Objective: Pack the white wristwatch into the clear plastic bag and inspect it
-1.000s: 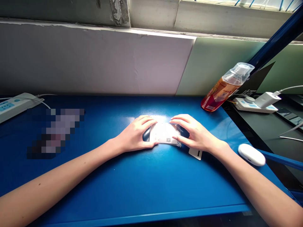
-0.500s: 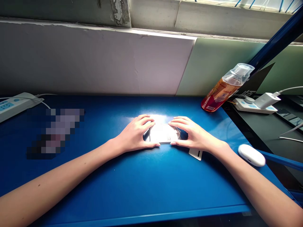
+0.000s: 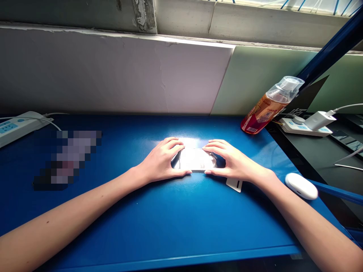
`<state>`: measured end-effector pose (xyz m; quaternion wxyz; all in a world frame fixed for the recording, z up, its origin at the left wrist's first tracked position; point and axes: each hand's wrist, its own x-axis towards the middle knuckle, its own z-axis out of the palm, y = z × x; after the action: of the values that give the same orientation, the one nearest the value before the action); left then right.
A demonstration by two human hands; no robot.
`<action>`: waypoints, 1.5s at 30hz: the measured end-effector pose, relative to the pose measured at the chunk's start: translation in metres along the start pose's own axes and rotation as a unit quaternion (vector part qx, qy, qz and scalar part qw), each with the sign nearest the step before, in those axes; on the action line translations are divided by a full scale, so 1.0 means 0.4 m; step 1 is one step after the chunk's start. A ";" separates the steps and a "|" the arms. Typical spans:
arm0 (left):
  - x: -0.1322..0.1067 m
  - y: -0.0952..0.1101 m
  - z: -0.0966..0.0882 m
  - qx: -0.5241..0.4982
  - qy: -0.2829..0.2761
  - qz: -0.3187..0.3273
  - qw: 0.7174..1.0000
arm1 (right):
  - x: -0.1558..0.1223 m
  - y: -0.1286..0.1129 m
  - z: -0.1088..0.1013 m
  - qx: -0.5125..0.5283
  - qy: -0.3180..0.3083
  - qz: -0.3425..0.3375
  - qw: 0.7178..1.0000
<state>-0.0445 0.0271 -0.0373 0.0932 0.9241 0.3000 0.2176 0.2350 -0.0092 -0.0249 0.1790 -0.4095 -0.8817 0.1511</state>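
Observation:
A small, flat white box-like packet lies on the blue table, washed out by glare, with what looks like clear crinkled wrapping at its right end. Its print is too bright to read. My left hand grips the packet's left part, thumb on the near edge and fingers at the far edge. On the right part, my right hand does the same, its fingers curved round the corner. A white card with a dark slot sticks out from under my right hand.
A tilted bottle of reddish drink leans at the back right. A white earbud case lies near the right edge. Power strips with cables sit at both sides. A pixelated object lies to the left. The wall closes off the back.

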 end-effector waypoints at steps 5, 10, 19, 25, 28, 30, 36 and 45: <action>0.002 0.001 -0.002 -0.010 0.003 -0.004 1.000 | -0.003 -0.001 -0.018 -0.014 -0.011 0.003 1.000; 0.001 0.001 -0.003 -0.015 0.013 -0.001 1.000 | -0.006 0.008 -0.025 -0.034 -0.002 0.005 0.999; -0.002 -0.001 -0.001 -0.008 0.024 0.000 1.000 | -0.007 0.015 -0.022 -0.041 -0.001 0.012 0.999; -0.002 -0.003 -0.001 -0.012 0.021 -0.001 1.000 | -0.008 0.020 -0.018 -0.040 0.003 0.016 0.999; -0.002 -0.002 -0.001 -0.009 0.020 -0.001 1.000 | -0.010 0.024 -0.017 -0.046 0.003 0.019 0.999; -0.003 -0.001 -0.001 -0.006 0.017 0.002 1.000 | -0.011 0.027 -0.019 -0.052 0.004 0.025 0.998; -0.005 0.000 0.002 0.007 0.009 -0.012 1.000 | -0.012 0.026 -0.022 -0.053 0.003 0.034 0.998; -0.002 0.002 -0.001 0.010 0.009 -0.013 1.000 | -0.014 0.027 -0.018 -0.054 -0.005 0.039 0.998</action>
<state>-0.0450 0.0260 -0.0373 0.0842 0.9191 0.3145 0.2217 0.2487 -0.0062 -0.0239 0.1458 -0.4522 -0.8727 0.1124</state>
